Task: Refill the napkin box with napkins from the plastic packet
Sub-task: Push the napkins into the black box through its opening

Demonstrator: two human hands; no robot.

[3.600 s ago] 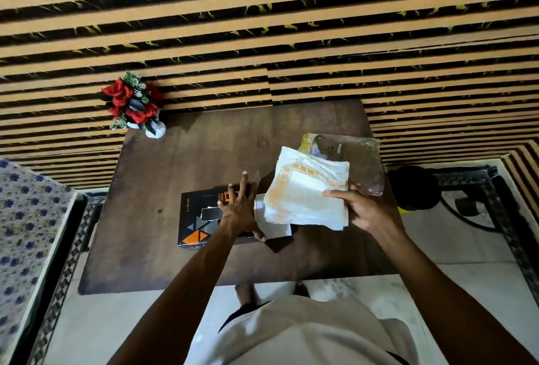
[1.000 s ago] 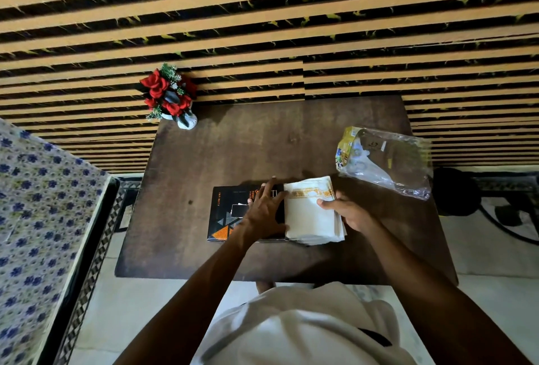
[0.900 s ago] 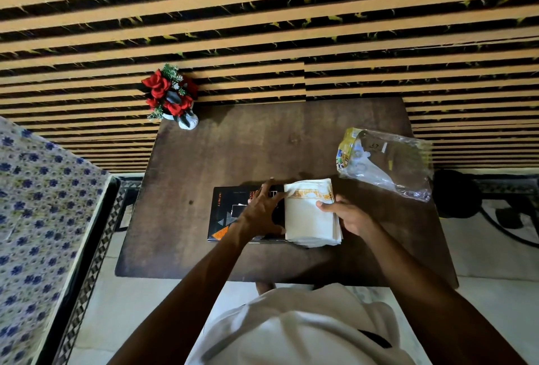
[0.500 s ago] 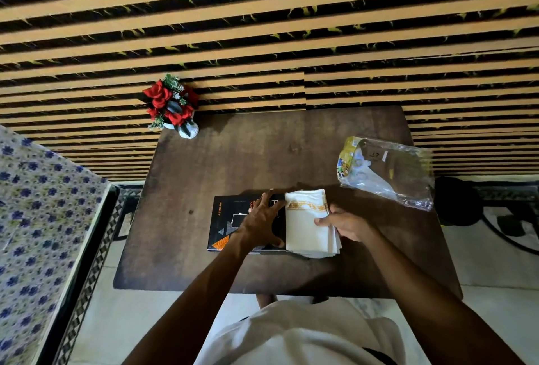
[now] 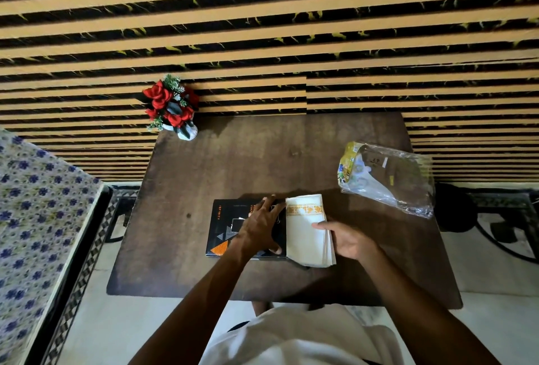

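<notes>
Left hand (image 5: 261, 226) is pressing flat, fingers spread, on the black napkin box (image 5: 230, 230). Right hand (image 5: 348, 240) is pinching the napkin stack (image 5: 306, 233) just beside it; the plastic packet (image 5: 388, 177) is lying well beyond.

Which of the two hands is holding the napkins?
The right hand: it grips the white napkin stack at its right edge. The left hand lies flat on the black napkin box instead.

Home room, wooden table (image 5: 233, 166), rose vase (image 5: 172, 109)

Wooden table (image 5: 227, 166), napkin box (image 5: 223, 227), packet (image 5: 388, 177), flowers (image 5: 170, 107)
</notes>
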